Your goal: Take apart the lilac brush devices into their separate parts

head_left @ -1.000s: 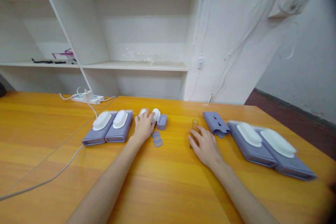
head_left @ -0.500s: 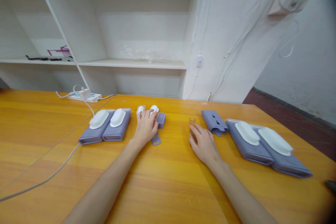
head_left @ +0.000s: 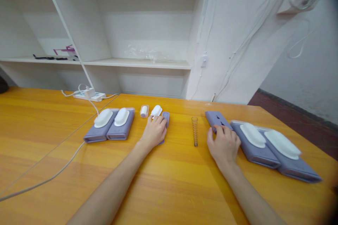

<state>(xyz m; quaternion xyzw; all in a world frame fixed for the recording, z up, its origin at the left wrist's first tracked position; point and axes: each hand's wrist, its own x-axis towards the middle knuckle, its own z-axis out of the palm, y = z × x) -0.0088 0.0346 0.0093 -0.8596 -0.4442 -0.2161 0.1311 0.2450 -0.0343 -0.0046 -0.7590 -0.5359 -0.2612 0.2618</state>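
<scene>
My left hand lies palm down on the table with its fingers loosely stretched. Its fingertips touch a small purple block and a small white cap; a flat purple piece is mostly hidden under the hand. A second white cap sits just left of them. My right hand rests on the near end of an empty purple shell, fingers bent down onto it. A thin metal spring stands upright between my hands, untouched.
Two purple units with white tops lie side by side to the left, and two larger ones to the right. A white power strip and its cable cross the orange table. White shelves stand behind.
My right hand has left the spring and moved right onto the purple shell. My left hand has shifted right, off the white caps and over the flat purple piece toward the small block.
</scene>
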